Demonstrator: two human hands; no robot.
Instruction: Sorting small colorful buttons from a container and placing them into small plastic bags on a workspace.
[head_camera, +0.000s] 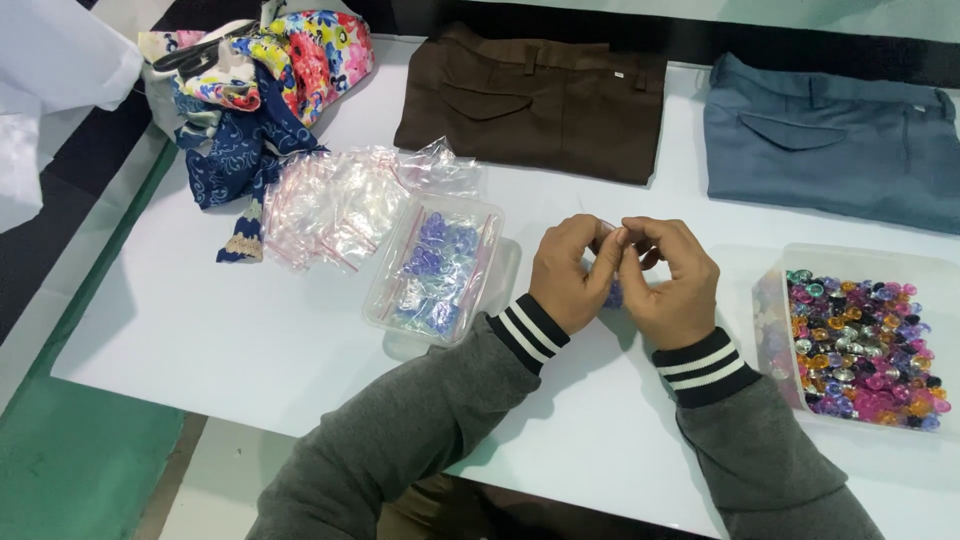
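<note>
While both pinch together over the white worktop (250, 340), left hand (570, 275) and right hand (672, 282) hold a small clear bag of purple beads (612, 292) between fingertips. Tub of filled bags (435, 268) sits just left of left hand; tray of coloured gems (860, 340) just right of right hand.

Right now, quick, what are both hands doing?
Left hand: closed, pinching a small clear bag of purple beads.
Right hand: closed, pinching the same bag at its top.
</note>
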